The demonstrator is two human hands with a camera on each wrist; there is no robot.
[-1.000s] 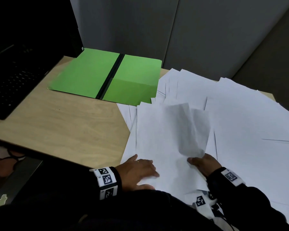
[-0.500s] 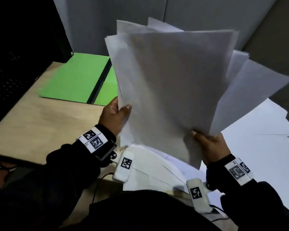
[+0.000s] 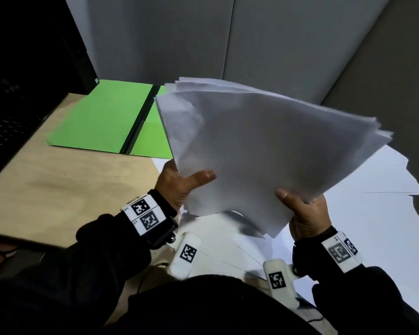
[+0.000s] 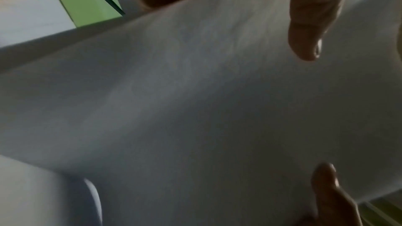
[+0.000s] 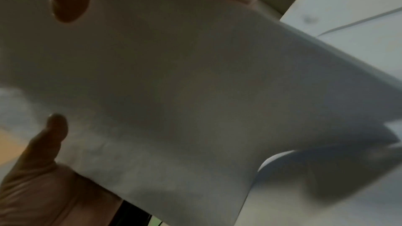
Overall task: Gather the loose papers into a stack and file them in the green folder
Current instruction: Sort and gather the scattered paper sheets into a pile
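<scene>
We hold the gathered stack of papers (image 3: 271, 151) up off the desk (image 3: 65, 187), filling the centre and right of the head view, and we judge it is lifted and tilted toward us so the sheets can be squared before filing; the far corners are fanned, so the edges are not yet aligned. Beneath and to the right of it, the loose sheets (image 3: 363, 213) not yet picked up lie spread over the lower right of the frame, which suggests the gathering is only partly done. The green folder (image 3: 99, 122) lies open and flat in the upper left of the centre, its dark spine running diagonally, and the stack's left edge covers part of its right half in the picture; it looks left open to receive the papers. Our left hand (image 3: 179, 182) grips the stack's lower left edge, thumb pressed across the front sheet and the other fingers behind, out of sight. Our right hand (image 3: 305, 211) grips the lower right corner the same way, thumb on the front. So the stack sits between the two hands and above them, while the folder lies up and to the left of the left hand, apart from both.
</scene>
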